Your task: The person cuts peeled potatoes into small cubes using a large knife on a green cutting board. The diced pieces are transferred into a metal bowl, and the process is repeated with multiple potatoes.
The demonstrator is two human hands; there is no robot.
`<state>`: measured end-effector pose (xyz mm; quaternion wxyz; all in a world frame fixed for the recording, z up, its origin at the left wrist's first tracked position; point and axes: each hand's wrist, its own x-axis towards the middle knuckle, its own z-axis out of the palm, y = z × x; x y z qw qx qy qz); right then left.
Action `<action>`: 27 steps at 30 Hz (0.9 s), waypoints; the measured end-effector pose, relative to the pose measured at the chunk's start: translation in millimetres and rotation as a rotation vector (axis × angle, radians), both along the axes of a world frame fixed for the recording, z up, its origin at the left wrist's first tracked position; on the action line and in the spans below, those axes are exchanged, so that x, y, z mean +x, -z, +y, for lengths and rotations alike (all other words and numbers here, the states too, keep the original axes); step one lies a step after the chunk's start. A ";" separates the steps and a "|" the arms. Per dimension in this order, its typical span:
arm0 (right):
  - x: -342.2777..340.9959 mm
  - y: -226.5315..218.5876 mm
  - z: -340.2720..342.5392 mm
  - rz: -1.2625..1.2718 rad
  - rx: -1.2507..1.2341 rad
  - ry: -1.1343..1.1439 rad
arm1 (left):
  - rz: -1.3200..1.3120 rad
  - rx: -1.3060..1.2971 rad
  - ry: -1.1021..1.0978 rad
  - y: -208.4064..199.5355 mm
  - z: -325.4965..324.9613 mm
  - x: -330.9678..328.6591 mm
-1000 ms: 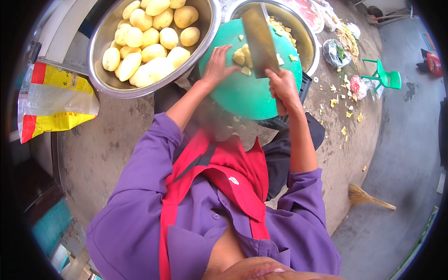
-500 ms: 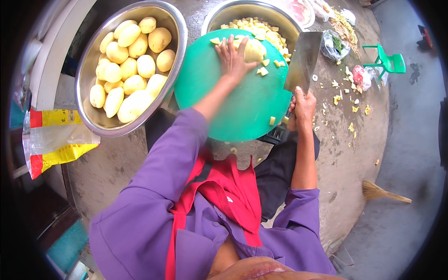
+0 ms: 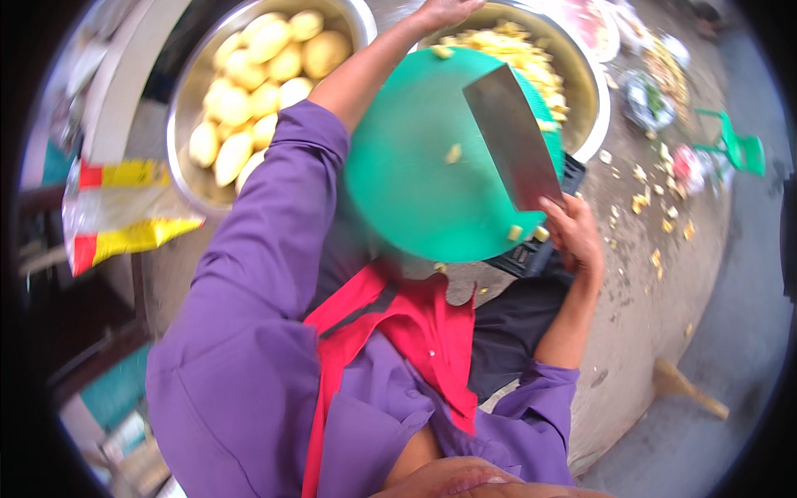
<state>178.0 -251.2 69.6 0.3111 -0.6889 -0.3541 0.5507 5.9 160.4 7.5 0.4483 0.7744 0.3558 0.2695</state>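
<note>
A round green cutting board sits in front of me with a few yellow potato bits on it. My right hand grips the handle of a broad steel cleaver, whose blade lies flat above the board's right side. My left hand stretches past the board's far edge to the rim of a steel bowl holding chopped potato pieces. The picture's top edge cuts off its fingers. A second steel bowl at the left holds several whole peeled potatoes.
A black crate shows under the board. A yellow, red and white bag lies at the left. Potato scraps litter the concrete floor at the right, near a small green plastic stool and a wooden piece.
My left hand has gone from the board's top up to the far bowl, and most cut pieces have left the board. The cleaver has swung in over the board.
</note>
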 end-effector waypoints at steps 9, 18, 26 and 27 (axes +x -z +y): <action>7.4 3.4 72.7 -0.118 -0.122 -0.187 | 0.368 -0.027 -0.181 -54.1 -86.2 -362.3; -32.8 19.8 59.9 -0.251 0.203 0.030 | 0.891 -0.093 0.211 -49.2 -193.0 -381.5; -104.8 10.0 -4.1 -0.143 0.096 0.095 | 0.562 -0.197 -0.160 -4.7 -188.9 -420.3; -109.6 9.4 -10.4 -0.137 0.078 0.093 | 0.439 -0.258 -0.281 -4.3 -193.1 -419.1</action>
